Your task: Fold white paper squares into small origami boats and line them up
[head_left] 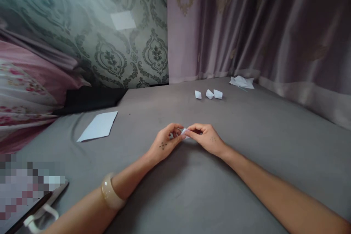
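Observation:
My left hand (165,142) and my right hand (206,139) meet over the grey bedsheet (246,161), both pinching a small folded white paper piece (184,131) between fingertips. Most of the paper is hidden by my fingers. A pale bangle (110,192) sits on my left wrist. Farther back, three small folded white paper shapes (209,94) lie in a row on the sheet. A flat white paper sheet (98,126) lies to the left of my hands.
A pile of white paper scraps (242,81) lies by the purple curtain (260,25) at the back right. Patterned wallpaper (109,44) covers the back left. A pink floral blanket (24,91) lies at the left. A dark phone with a cable (38,208) sits at the lower left.

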Demonstrator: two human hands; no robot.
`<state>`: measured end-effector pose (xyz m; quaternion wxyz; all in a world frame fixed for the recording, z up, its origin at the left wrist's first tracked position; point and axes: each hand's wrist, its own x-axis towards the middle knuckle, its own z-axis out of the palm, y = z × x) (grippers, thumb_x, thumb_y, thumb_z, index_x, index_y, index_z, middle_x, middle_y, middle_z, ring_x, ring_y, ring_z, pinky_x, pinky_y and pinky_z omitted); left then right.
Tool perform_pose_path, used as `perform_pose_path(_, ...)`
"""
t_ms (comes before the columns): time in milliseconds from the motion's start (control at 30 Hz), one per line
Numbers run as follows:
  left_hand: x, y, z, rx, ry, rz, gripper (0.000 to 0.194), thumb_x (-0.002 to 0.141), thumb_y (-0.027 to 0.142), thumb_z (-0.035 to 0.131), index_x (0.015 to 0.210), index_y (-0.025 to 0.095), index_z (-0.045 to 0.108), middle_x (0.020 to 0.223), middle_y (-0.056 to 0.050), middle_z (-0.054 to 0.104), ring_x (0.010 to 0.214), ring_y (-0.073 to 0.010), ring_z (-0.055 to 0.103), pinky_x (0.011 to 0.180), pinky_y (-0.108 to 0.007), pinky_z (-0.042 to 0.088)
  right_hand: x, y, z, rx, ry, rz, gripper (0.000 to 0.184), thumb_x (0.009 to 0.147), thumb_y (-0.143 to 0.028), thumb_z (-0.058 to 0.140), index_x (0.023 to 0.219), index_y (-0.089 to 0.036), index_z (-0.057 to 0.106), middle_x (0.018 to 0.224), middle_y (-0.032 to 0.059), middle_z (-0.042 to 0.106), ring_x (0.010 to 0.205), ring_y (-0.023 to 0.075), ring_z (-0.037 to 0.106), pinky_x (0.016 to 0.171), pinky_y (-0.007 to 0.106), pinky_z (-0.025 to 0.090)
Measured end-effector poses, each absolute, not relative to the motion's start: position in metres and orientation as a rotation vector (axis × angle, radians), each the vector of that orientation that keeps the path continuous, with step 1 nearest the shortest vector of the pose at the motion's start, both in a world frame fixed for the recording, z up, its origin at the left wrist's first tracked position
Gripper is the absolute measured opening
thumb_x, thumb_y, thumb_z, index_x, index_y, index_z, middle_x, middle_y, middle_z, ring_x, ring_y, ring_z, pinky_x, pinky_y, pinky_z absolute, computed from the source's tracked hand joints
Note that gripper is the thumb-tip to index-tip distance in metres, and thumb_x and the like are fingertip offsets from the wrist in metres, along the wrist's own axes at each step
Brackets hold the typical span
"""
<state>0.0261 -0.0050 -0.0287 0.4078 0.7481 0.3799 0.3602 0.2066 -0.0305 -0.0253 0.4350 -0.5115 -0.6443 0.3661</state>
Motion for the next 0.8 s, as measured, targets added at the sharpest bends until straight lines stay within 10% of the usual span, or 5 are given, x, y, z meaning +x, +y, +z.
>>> perform_pose_path(800,0.044,-0.041,-0.004,1.446,0.850,1.174,0.021,0.075,0.034,0.071,0.069,0.016,0.062,0.065,0.000,0.060,0.063,-0.0107,0.052,0.063,-0.024,0.041,0.209,-0.061,0.010,-1.146,-1.409,1.120,0.022,0.072,-0.040,0.071,0.076,-0.019,0.072,0.072,0.0004,0.067,0.068,0.0138,0.059,0.067,0.027,0.046)
